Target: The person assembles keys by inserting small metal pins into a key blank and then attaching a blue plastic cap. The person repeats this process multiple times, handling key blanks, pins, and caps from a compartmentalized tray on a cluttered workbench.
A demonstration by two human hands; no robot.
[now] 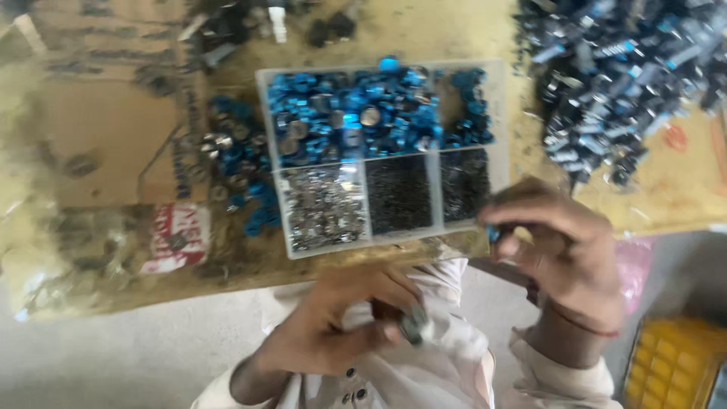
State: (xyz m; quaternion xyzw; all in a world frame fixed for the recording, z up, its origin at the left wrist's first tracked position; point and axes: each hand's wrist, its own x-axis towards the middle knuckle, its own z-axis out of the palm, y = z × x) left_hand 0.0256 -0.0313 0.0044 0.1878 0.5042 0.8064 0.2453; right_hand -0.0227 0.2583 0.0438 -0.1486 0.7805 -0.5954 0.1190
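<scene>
A small dark and silvery part (413, 324) is pinched between the fingertips of the left hand (333, 329), which is held low in the view, close to the body and over a pale shirt (447, 363). The picture is blurred, so the part's exact shape cannot be told. The right hand (560, 254) is raised just off the near right corner of a clear plastic tray (263, 113); its fingers are curled together, and a small blue piece (493, 232) appears to be nipped at the fingertips. A thin red thread (579, 324) is worn around that wrist.

The tray is set on a brown counter (454, 30) and is divided into compartments. The long far compartment is filled with blue caps (356, 113); the near left one is filled with shiny silver bits (324, 206), and the two near right ones with fine dark bits (399, 193). More blue caps (238, 163) are spilled on the counter just left of the tray. A heap of dark and blue parts (621, 76) is piled at the far right. A yellow crate (670, 363) is seen on the floor at the lower right.
</scene>
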